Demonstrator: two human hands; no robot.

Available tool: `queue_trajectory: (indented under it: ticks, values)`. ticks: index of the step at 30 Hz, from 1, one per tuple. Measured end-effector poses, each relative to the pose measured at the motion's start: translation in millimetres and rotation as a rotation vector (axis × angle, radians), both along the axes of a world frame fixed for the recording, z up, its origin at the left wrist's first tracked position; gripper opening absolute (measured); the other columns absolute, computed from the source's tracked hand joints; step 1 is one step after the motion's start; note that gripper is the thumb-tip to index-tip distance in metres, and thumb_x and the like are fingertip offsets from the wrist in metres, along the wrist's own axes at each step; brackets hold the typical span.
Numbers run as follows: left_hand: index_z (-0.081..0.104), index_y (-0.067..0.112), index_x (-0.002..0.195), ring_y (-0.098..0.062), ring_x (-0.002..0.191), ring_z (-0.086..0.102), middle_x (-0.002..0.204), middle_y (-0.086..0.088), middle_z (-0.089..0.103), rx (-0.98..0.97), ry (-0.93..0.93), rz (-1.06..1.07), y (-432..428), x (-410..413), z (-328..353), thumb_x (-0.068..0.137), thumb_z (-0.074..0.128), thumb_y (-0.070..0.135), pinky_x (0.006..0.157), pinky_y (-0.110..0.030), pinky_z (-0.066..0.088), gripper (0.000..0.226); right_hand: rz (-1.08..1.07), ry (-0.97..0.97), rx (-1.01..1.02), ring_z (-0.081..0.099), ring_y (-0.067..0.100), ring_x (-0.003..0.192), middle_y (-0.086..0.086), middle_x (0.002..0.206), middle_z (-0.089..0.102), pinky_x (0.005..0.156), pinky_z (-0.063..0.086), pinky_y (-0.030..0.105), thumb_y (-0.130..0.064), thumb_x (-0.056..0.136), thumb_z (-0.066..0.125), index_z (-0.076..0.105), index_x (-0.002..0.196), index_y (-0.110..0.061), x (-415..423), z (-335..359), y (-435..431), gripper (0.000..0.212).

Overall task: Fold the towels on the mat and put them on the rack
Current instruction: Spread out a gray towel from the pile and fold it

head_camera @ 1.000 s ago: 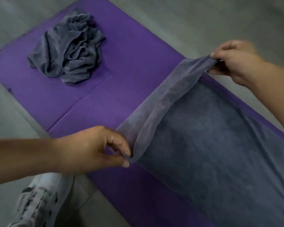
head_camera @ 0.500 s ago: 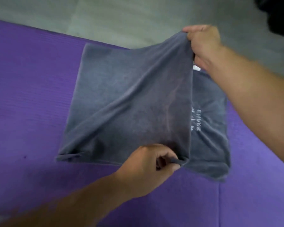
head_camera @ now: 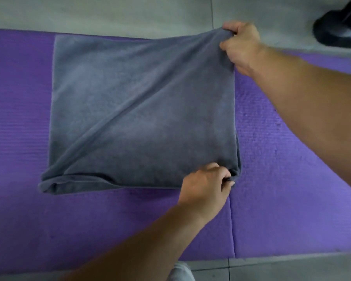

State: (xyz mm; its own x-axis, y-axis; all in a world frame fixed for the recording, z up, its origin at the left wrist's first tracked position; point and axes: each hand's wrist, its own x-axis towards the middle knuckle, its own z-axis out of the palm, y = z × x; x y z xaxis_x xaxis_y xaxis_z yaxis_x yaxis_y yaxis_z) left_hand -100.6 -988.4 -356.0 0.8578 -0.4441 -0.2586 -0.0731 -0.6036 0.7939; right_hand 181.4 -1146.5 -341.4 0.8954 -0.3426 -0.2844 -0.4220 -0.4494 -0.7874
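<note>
Now, the towel (head_camera: 142,110) lies doubled over on the mat (head_camera: 292,179), and both your hands hold its top layer at the right edge. Your right hand (head_camera: 241,45) grips the far right corner, fingers curled round a bunch of cloth held a little off the mat. Your left hand (head_camera: 205,189) pinches the near right corner, low against the mat.

This looks like the moment to settle the first fold, so do not let go in a hurry. A long ridge (head_camera: 130,118) runs slantwise from the near left corner up toward your right hand, which suggests the top layer is pulled unevenly. Ease the far corner a touch outward and down until that ridge flattens. Then lay both corners down together so the edges meet the layer beneath. A sliver of the lower layer shows just past your left hand, so match that corner first.

The near left corner (head_camera: 49,185) looks rolled and thick. Once your hands are free, smooth it with a flat palm, working from the fold toward the open edge.

The far edge of the towel sits right along the mat's border with the floor (head_camera: 130,13), so keep the cloth on the mat. A dark object (head_camera: 336,31) stands on the floor beyond your right hand. The rack is not in view.
</note>
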Motion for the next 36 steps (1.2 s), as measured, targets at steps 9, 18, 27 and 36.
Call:
queue_trajectory:
  ticks: [9, 18, 27, 36]
  values:
    - [0.067, 0.018, 0.077, -0.017, 0.068, 0.060, 0.080, 0.004, 0.058, 0.145, -0.217, 0.023, -38, -19, -25, 0.083, 0.077, 0.029, 0.051, -0.029, 0.050, 0.016, 0.106, 0.046, -0.208, 0.062, 0.020, 0.114, 0.008, 0.133, 0.060, 0.080, 0.054, 0.014, -0.010, 0.091, 0.053, 0.050, 0.143, -0.015, -22, -21, -8, 0.052]
    - [0.069, 0.024, 0.096, -0.020, 0.086, 0.067, 0.095, 0.004, 0.069, 0.145, -0.081, 0.327, 65, 21, 12, 0.092, 0.057, 0.036, 0.074, -0.034, 0.055, 0.018, 0.312, -0.044, -0.793, 0.019, 0.040, 0.148, 0.015, 0.164, 0.018, 0.116, 0.021, 0.054, -0.028, 0.090, 0.055, 0.047, 0.142, -0.017, -54, -26, 64, 0.054]
    - [0.059, 0.021, 0.077, -0.037, 0.086, 0.063, 0.080, -0.003, 0.063, 0.480, 0.239, 0.798, 297, 27, 15, 0.092, 0.059, 0.045, 0.074, -0.041, 0.048, 0.028, 0.827, -0.263, -0.322, 0.062, 0.029, 0.108, 0.006, 0.132, 0.058, 0.100, 0.048, 0.040, -0.022, 0.096, 0.057, 0.063, 0.128, -0.012, -45, -25, 252, 0.034]
    - [0.067, 0.024, 0.081, -0.002, 0.064, 0.055, 0.076, 0.004, 0.067, 0.092, 0.413, 0.650, 333, -11, 10, 0.085, 0.079, 0.028, 0.070, -0.028, 0.047, 0.014, 0.721, -0.096, -0.453, 0.051, 0.031, 0.129, 0.015, 0.145, 0.043, 0.109, 0.037, 0.034, -0.030, 0.098, 0.061, 0.048, 0.142, -0.012, 35, -26, 345, 0.050]
